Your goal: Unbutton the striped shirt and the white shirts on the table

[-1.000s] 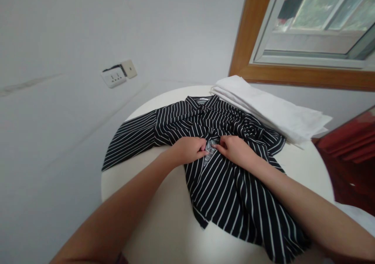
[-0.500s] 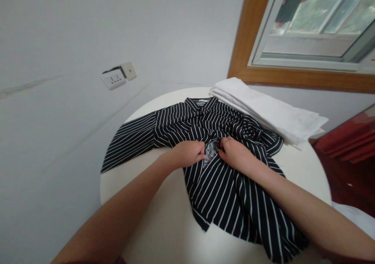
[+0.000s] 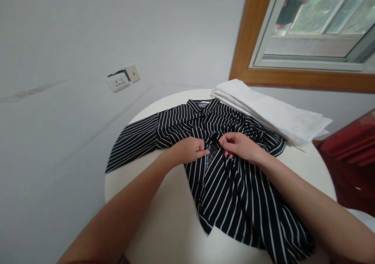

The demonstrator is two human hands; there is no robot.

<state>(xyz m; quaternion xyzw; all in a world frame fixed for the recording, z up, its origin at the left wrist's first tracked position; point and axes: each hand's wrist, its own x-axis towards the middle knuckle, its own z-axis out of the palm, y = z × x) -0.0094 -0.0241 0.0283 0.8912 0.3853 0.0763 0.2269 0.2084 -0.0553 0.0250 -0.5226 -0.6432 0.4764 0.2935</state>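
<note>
Here the left hand (image 3: 190, 150) and right hand (image 3: 238, 147) each pinch facing front edges of the black-and-white striped fabric shirt (image 3: 225, 189), which is spread at the centre of the round white tabletop (image 3: 158, 217). Keeping the pinches close and the cloth flat seems wise. A folded white cloth (image 3: 272, 113) lies at one o'clock, and a white wall socket (image 3: 118, 81) is at eleven.

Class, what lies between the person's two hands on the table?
Head view: between left hand and right hand, only a greyish strip of the striped shirt.

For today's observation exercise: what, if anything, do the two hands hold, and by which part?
The left hand and the right hand each pinch the striped shirt at its front opening, one edge apiece, mid-chest.
</note>
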